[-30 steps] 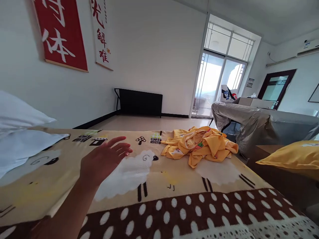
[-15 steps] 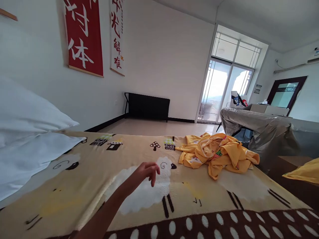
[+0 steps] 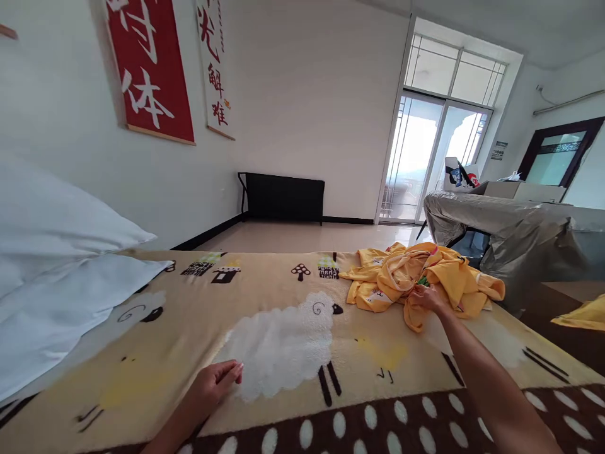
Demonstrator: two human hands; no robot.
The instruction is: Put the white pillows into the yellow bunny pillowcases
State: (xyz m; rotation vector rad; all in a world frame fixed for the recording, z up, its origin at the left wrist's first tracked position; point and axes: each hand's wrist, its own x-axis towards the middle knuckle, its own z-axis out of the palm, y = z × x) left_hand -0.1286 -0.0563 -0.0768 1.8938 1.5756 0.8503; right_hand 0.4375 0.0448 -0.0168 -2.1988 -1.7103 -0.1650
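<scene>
A crumpled yellow garment [image 3: 401, 271] with printed cartoon faces and a green patch lies in a heap on the patterned blanket [image 3: 179, 328]. My right hand [image 3: 428, 297] reaches into its front side, fingers closed around a bunch of the cloth. Part of those fingers is hidden in the folds. Lower and to the left, my left hand [image 3: 218, 383] is at the blanket beside the white sheep print. Its fingers are curled together, and nothing shows in them.
White pillows [image 3: 70, 271] lie at the left. Another yellow cloth [image 3: 583, 315] rests on a brown box [image 3: 543, 315] at the right edge. Beyond the bed stand a plastic-covered table [image 3: 510, 221] with boxes and a folded black frame [image 3: 286, 197] against the wall.
My right hand has come into view and taken hold of the yellow garment. My left hand has moved down and left, its fingers more curled. The view has shifted slightly.
</scene>
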